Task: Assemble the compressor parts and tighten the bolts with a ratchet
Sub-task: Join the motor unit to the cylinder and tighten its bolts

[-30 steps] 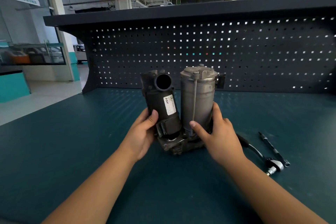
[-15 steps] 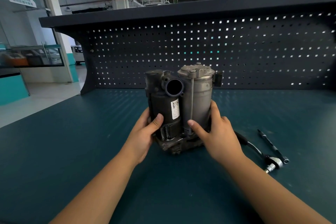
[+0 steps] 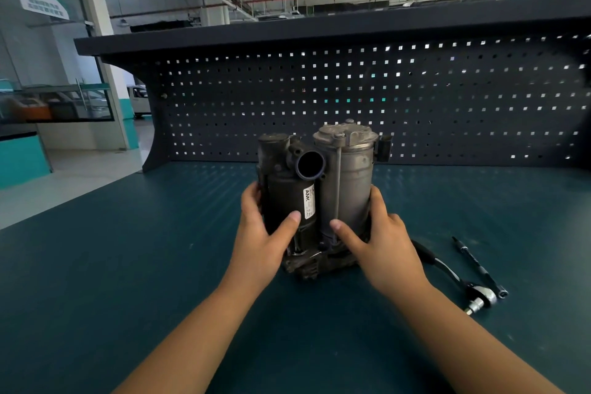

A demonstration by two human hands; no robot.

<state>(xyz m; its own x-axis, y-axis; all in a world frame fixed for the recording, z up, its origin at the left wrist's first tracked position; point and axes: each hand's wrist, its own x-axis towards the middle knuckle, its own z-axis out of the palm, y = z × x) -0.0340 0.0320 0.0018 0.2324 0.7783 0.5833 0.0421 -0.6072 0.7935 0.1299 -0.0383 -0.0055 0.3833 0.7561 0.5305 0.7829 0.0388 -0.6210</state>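
Right, the compressor (image 3: pixel 319 195) stood upright on the bench (image 3: pixel 128 265), dead centre in front of you, long axis vertical. Dark can (image 3: pixel 283 198) was on your left, grey can (image 3: pixel 355 189) on your right, with the open port (image 3: pixel 310 165) facing you. One long bolt (image 3: pixel 337 176) ran straight down the front of the grey can: head up at the top cap, lower end beside your right thumb.

Left hand (image 3: pixel 262 243) wrapped the dark can, thumb across the front and fingers round its left side. Right hand (image 3: pixel 383 249) wrapped the grey can the same way, fingers round the right side and mostly hidden. Both were spread wide and gripping, with nothing else in either.

Ratchet (image 3: pixel 454 278) lay flat on the bench just right of your right wrist. Its handle end was near the compressor base, its head nearer you and further right. A thin rod (image 3: pixel 476 265) lay just beyond it, roughly parallel. Couldn't tell whether it was a second bolt or an extension.

My read: right hand was the nearer one for the ratchet, and left should brace the body. The bolt head faced up, so the drive would have to come in from above. Couldn't tell how far the bolt was seated.
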